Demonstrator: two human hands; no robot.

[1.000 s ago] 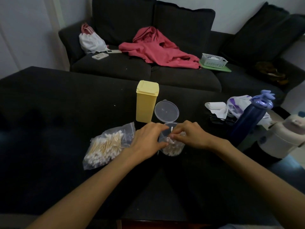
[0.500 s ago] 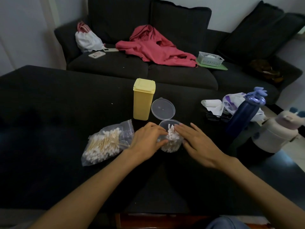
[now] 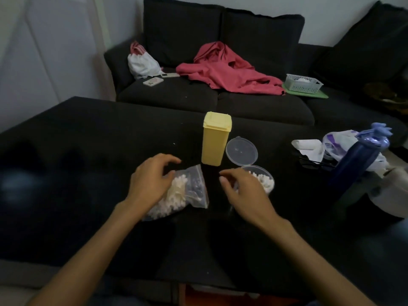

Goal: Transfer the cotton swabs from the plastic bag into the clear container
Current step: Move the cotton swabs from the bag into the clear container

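Both hands have left the container since half a second ago: the left hand (image 3: 152, 180) has swung left over the bag (image 3: 189, 191), and the right hand (image 3: 240, 191) has drawn off the tub's rim toward the gap between bag and tub.

The left hand lies on the bag's left part with fingers loosely curled above it; whether it actually grips the plastic cannot be told. The right hand hovers with fingers loosely bent and relaxed, holding nothing, its back covering the container's near-left edge.

The bag lies on the dark table (image 3: 66, 173), left of centre, with swabs (image 3: 174, 195) bunched inside it. The container (image 3: 265, 182) stands just right of the bag, apart from it, with more swabs heaped inside. Its round lid (image 3: 241, 151) is flipped open on the far side, beside a yellow box (image 3: 216, 138) that stands upright just beyond the bag.

At the right edge of the table a blue bottle (image 3: 357, 164) stands near a white plastic bag (image 3: 340, 140) and a folded tissue (image 3: 306, 144). On the sofa (image 3: 254, 107) at the far side lie a red garment (image 3: 229, 71), a white basket (image 3: 303, 82) and a phone (image 3: 153, 81).
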